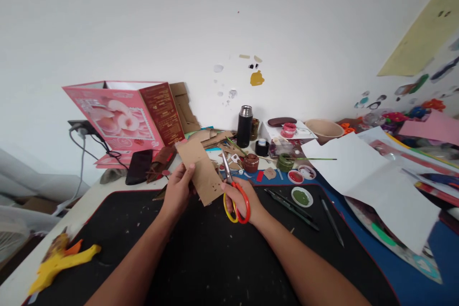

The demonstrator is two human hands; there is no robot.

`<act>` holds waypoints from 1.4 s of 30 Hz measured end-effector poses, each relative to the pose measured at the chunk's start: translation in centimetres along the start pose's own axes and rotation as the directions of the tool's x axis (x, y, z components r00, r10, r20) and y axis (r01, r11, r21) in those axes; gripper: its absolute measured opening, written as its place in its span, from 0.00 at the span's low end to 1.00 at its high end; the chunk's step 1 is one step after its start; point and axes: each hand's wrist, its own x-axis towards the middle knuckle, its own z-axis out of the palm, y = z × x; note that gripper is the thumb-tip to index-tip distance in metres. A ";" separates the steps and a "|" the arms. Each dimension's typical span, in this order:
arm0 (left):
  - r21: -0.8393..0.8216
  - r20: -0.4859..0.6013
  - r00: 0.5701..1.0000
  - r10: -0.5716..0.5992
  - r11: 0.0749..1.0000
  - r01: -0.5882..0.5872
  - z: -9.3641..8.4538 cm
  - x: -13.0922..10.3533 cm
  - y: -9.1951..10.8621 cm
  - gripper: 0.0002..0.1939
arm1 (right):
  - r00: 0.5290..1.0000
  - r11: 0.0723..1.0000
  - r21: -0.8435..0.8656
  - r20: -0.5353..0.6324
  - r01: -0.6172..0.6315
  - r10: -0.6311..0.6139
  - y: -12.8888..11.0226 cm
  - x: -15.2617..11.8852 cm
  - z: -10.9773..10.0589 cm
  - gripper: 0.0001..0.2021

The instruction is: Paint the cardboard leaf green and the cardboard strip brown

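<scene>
My left hand (180, 186) pinches the left edge of a brown cardboard piece (201, 167), thumb on top, holding it tilted above the black mat. Small dark marks show near the piece's lower right corner. In my right hand (244, 196) is a pair of scissors (236, 201) with one red and one yellow handle loop. Their metal blades point up and away, to the right of the cardboard, and look closed or nearly so. My right thumb is close to the cardboard's lower right corner; whether it touches is hard to tell.
A black mat (215, 258) covers the table front. A yellow glue gun (60, 263) lies left. Behind stand a pink box (122, 114), a black flask (245, 126) and paint jars (251, 162). Pens (292, 208), a green paint lid (301, 197) and white paper (373, 177) lie right.
</scene>
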 end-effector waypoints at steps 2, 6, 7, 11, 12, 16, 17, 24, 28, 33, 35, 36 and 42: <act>-0.022 0.036 0.999 -0.013 1.000 0.014 0.0 0.0 0.0 0.25 | 1.000 1.000 -0.004 0.005 -0.002 0.002 0.1 0.0 0.0 0.21; -0.070 0.022 1.000 -0.021 0.997 0.022 -0.2 0.2 -0.1 0.28 | 1.000 1.000 -0.012 0.008 -0.013 0.013 0.2 0.0 0.0 0.21; -0.078 0.005 1.000 -0.024 0.997 0.025 -0.3 0.3 0.0 0.29 | 1.000 1.000 -0.012 0.009 -0.019 0.019 0.2 0.0 0.1 0.21; -0.094 -0.072 0.997 -0.001 0.996 -0.006 -1.1 1.1 0.5 0.30 | 0.999 0.999 0.005 0.020 -0.032 0.032 -0.1 -0.2 0.2 0.23; -0.093 -0.063 0.998 0.000 0.996 -0.006 -1.4 1.2 0.8 0.30 | 0.999 0.999 0.012 0.018 -0.031 0.031 -0.2 -0.2 0.1 0.24; -0.040 0.106 0.990 -0.097 0.994 0.101 -2.2 1.4 2.0 0.29 | 1.000 1.000 0.010 0.016 -0.017 0.017 -0.5 -0.3 -0.1 0.30; -0.020 0.142 0.983 -0.119 0.992 0.124 -2.4 1.3 2.2 0.29 | 1.000 1.000 0.008 0.021 -0.017 0.016 -0.6 -0.3 -0.1 0.31; 0.355 0.335 0.924 -0.183 0.933 0.055 -2.9 0.3 4.1 0.29 | 1.000 0.998 0.065 0.015 0.010 -0.011 -0.7 -0.1 -0.6 0.34; 0.481 0.505 0.807 -0.308 0.876 0.034 -2.1 -0.2 4.7 0.27 | 0.999 0.996 0.083 -0.031 0.038 -0.035 -0.8 -0.1 -0.8 0.31; 0.426 0.468 0.808 -0.358 0.893 0.148 -2.1 -0.3 4.5 0.27 | 0.997 0.991 0.132 -0.081 0.001 0.009 -0.7 0.0 -0.5 0.25; 0.316 0.415 0.852 -0.319 0.929 0.193 -2.4 -0.2 4.3 0.29 | 0.991 0.980 0.198 -0.135 0.006 0.021 -0.7 0.2 -0.5 0.23; 0.286 0.428 0.852 -0.301 0.939 0.189 -2.4 -0.2 4.2 0.29 | 0.984 0.973 0.233 -0.175 0.012 0.030 -0.7 0.3 -0.6 0.23; 0.390 0.732 0.593 -0.337 0.920 0.042 -0.5 -1.4 2.6 0.25 | 0.916 0.954 0.289 -0.399 0.074 0.049 -1.0 1.0 -1.4 0.24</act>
